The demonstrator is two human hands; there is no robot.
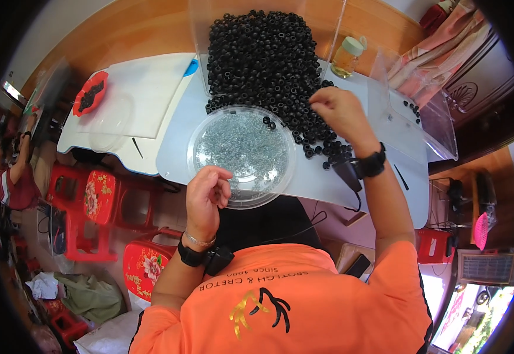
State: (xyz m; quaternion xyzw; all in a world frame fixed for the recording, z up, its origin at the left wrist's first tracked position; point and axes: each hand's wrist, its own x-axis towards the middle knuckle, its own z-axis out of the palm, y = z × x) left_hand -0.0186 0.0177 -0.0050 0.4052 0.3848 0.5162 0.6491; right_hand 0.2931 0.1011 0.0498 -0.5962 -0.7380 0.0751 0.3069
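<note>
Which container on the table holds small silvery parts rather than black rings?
The round clear dish beside the left hand. The red dish at far left and the clear tray at right hold black pieces.

Red dish [90, 92] with dark bits, far left on my desk [150, 94]. Small jar of yellow liquid [347, 57], pale lid, upright behind clear plastic sheet. Clear plastic box [439, 124] at right desk edge, few black pieces inside. Red stools [89, 200] with flower print on floor to my left, third one [145, 265] nearer me. Crumpled green cloth [92, 295] lower left. Person in red [12, 177] seated far left.
</note>
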